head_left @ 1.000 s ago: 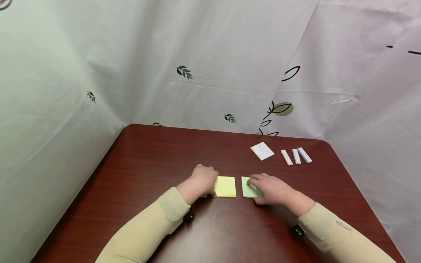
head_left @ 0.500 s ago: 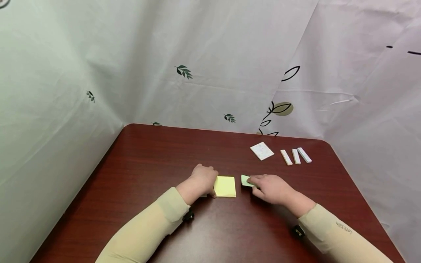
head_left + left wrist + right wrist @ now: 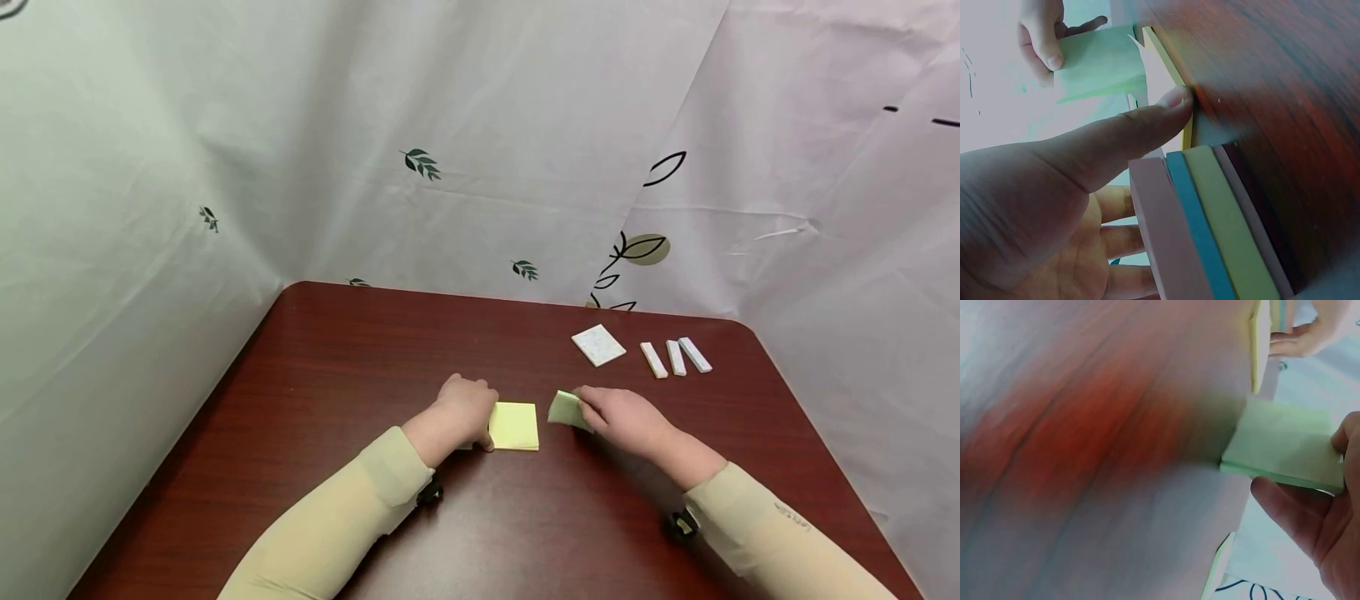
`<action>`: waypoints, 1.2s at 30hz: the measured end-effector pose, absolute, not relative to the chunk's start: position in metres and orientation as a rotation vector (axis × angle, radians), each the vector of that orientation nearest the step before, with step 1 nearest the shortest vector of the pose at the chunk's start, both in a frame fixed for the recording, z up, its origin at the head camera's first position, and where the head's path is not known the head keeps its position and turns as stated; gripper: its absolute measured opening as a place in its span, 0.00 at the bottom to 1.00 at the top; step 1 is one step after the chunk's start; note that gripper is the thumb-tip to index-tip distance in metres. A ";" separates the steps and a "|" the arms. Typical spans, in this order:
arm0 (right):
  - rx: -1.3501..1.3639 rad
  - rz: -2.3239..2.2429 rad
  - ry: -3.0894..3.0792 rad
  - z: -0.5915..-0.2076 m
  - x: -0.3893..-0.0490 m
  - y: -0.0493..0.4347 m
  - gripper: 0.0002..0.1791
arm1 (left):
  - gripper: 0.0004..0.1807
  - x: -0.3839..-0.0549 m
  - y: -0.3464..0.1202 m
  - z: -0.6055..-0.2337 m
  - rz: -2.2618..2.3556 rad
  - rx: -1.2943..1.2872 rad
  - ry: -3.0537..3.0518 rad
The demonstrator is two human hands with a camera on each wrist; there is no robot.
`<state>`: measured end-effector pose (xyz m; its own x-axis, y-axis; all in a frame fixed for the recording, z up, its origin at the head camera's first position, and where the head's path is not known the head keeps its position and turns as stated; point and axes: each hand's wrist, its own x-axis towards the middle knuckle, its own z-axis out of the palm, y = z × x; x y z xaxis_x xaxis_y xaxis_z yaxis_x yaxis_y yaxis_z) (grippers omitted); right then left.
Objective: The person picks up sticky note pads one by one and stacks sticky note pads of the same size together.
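Observation:
My right hand [image 3: 630, 421] pinches a pale green sticky note pad [image 3: 570, 410] between thumb and fingers. That pad is tilted, raised off the table on the hand's side. My left hand [image 3: 461, 408] arches over a stack of coloured sticky note pads [image 3: 1210, 219], thumb on the near side and fingers behind it in the left wrist view. Pink, blue and yellow layers show there; from the head the hand hides most of the stack. Just right of it lies a yellow sticky note pad [image 3: 514, 425], with the left thumb tip at its corner.
Toward the back right of the dark red wooden table [image 3: 390, 333] lies a speckled white square [image 3: 598, 344]. Beside it are three narrow whitish strips [image 3: 653, 360]. Pale patterned sheeting [image 3: 465, 208] hangs behind the table and along both sides.
The green pad lay flat under the right hand; now that hand has lifted and tilted it. My left hand and the yellow pad have stayed in place.

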<state>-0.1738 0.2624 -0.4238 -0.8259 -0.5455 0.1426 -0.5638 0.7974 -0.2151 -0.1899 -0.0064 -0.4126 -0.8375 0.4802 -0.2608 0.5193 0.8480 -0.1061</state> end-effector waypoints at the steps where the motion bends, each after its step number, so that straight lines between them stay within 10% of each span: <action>1: 0.884 0.420 -2.928 -0.423 -0.174 0.262 0.11 | 0.33 -0.190 -0.006 -0.412 -0.256 0.766 2.800; 36: 0.796 0.205 -3.099 -0.443 -0.190 0.253 0.16 | 0.33 -0.182 -0.013 -0.414 -0.240 0.775 2.784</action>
